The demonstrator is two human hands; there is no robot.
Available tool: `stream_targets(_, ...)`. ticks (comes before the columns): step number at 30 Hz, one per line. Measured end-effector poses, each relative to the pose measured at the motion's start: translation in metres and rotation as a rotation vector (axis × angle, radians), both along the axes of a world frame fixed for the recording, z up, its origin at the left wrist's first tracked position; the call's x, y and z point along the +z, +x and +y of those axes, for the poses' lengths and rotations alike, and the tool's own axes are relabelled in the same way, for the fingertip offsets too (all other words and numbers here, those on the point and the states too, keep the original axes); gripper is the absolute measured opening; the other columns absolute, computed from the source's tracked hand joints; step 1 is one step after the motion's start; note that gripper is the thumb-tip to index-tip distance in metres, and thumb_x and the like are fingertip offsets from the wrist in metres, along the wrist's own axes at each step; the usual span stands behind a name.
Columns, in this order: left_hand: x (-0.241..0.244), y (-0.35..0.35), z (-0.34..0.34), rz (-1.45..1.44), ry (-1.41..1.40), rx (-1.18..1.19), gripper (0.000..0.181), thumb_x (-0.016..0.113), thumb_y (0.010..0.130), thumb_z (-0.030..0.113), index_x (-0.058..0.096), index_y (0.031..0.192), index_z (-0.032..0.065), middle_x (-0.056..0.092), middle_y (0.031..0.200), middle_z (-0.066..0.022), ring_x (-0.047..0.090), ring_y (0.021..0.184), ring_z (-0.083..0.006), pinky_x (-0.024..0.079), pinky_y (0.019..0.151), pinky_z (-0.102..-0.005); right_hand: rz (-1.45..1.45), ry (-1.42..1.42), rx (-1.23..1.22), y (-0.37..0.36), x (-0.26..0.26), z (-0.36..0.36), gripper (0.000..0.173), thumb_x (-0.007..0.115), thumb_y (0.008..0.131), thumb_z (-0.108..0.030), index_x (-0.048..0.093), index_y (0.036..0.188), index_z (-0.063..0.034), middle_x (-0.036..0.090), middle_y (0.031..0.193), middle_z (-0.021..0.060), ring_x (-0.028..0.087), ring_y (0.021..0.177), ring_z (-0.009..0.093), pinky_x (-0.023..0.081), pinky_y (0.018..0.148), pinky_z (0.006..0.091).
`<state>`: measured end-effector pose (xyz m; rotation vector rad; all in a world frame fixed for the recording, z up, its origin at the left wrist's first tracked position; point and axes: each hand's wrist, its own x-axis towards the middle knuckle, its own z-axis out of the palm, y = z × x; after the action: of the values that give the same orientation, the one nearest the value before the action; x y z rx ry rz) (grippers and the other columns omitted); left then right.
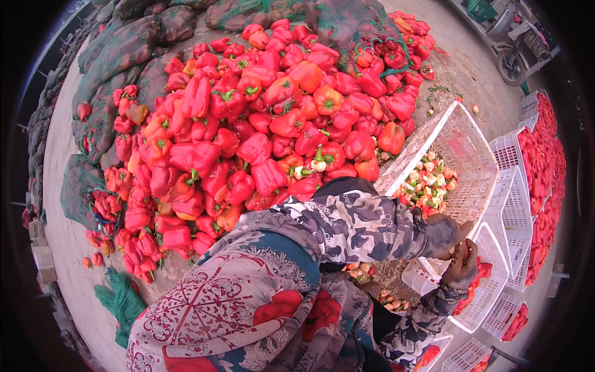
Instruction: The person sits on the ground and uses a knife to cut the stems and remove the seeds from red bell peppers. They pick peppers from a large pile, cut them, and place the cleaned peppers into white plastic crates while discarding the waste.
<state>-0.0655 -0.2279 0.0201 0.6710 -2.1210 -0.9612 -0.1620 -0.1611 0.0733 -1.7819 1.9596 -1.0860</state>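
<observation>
My left hand (444, 235), in a dark, dirty covering and a camouflage sleeve, reaches over the near edge of a white plastic crate (481, 186). Its fingers meet my right hand (460, 266), which is closed on a small red piece, seemingly bell pepper (465, 247). The hands hide most of it, so my left hand's grip cannot be made out. Cut pepper cores with green stems (430, 181) lie in the crate. Below my hands, red peppers (479, 276) lie in another white crate (495, 297). A large heap of red bell peppers (269, 125) spreads beside me.
Green mesh sacks (116, 46) surround the heap's far side; one open sack (367, 28) spills peppers. Empty white crates (511, 209) and crates of red peppers (541, 186) stand at the right. More cores (393, 302) lie on the ground. A wheeled vehicle (511, 63) stands at the upper right.
</observation>
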Motion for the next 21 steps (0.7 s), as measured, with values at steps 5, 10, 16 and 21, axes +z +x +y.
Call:
stream_targets(5, -0.03, -0.032, -0.031, -0.191, 0.33, 0.325, 0.059, 0.067, 0.064, 0.033, 0.045, 0.098, -0.009, 0.058, 0.08, -0.02, 0.058, 0.078, -0.0319, 0.047, 0.067, -0.0385, 0.584, -0.363, 0.032, 0.01, 0.001, -0.016, 0.014, 0.055, 0.086, -0.01, 0.056, 0.091, 0.0034, 0.055, 0.072, 0.01, 0.054, 0.063, 0.017, 0.043, 0.054, 0.0292)
stream_targets(10, 0.058, 0.083, -0.067, -0.157, 0.507, 0.238, 0.101, 0.068, 0.066, 0.049, 0.019, 0.122, -0.0191, 0.057, 0.097, -0.0257, 0.056, 0.091, -0.0362, 0.045, 0.078, -0.0393, 0.371, -0.301, -0.408, -0.124, 0.017, -0.02, 0.048, 0.055, 0.086, -0.028, 0.044, 0.121, 0.002, 0.059, 0.095, 0.0175, 0.057, 0.086, 0.026, 0.045, 0.076, 0.033)
stream_targets(16, -0.076, 0.264, -0.077, -0.221, 0.622, 0.858, 0.054, 0.062, 0.071, 0.045, 0.057, 0.093, -0.0044, 0.059, 0.086, -0.0231, 0.059, 0.085, -0.0326, 0.046, 0.074, -0.0397, 0.01, 0.349, -0.886, -0.239, -0.033, 0.054, 0.037, 0.05, 0.084, -0.037, 0.05, 0.112, -0.0122, 0.056, 0.094, 0.0089, 0.053, 0.057, 0.022, 0.039, 0.045, 0.0386)
stream_targets(21, -0.206, 0.306, -0.06, -0.558, 0.752, 1.3, 0.082, 0.075, 0.059, 0.042, 0.035, 0.118, 0.0029, 0.054, 0.104, -0.0196, 0.056, 0.097, -0.0303, 0.044, 0.084, -0.0422, -1.006, 0.486, -0.575, -0.081, -0.039, 0.053, 0.049, 0.047, 0.083, -0.051, 0.045, 0.117, -0.0157, 0.062, 0.08, 0.0125, 0.056, 0.045, 0.026, 0.05, 0.04, 0.0482)
